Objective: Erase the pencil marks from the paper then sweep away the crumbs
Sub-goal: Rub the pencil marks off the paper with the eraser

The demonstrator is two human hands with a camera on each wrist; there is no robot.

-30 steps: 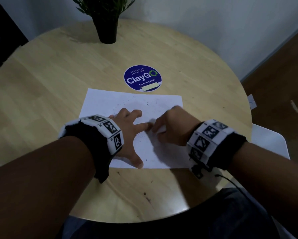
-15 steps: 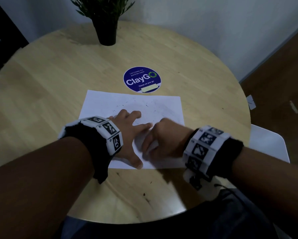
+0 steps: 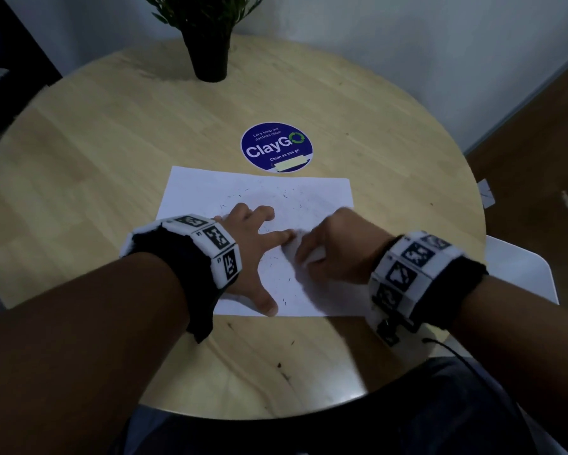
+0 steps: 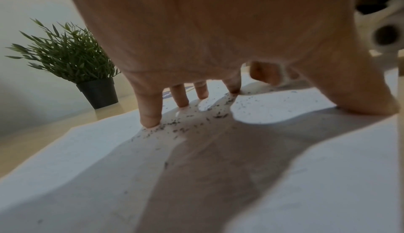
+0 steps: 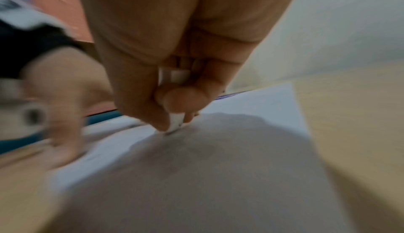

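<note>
A white sheet of paper [image 3: 210, 188] lies on the round wooden table [image 3: 111, 133], speckled with dark eraser crumbs [image 4: 174, 122]. My left hand [image 3: 253, 244] is spread flat on the paper [image 4: 87, 159], fingertips [image 4: 150, 121] and thumb pressing it down. My right hand [image 3: 328, 247] sits just right of the left index finger, blurred by motion. In the right wrist view its thumb and fingers pinch a small white eraser [image 5: 177, 121] whose tip touches the paper [image 5: 262, 103].
A blue round ClayGo sticker [image 3: 276, 147] is stuck to the table just beyond the paper. A potted green plant [image 3: 207, 31] stands at the far edge. A white chair seat [image 3: 519, 270] shows at the right, a wall behind.
My right hand slid toward me and left over the paper, then moved back away to the right with the eraser. The left hand stayed pressed in place.
</note>
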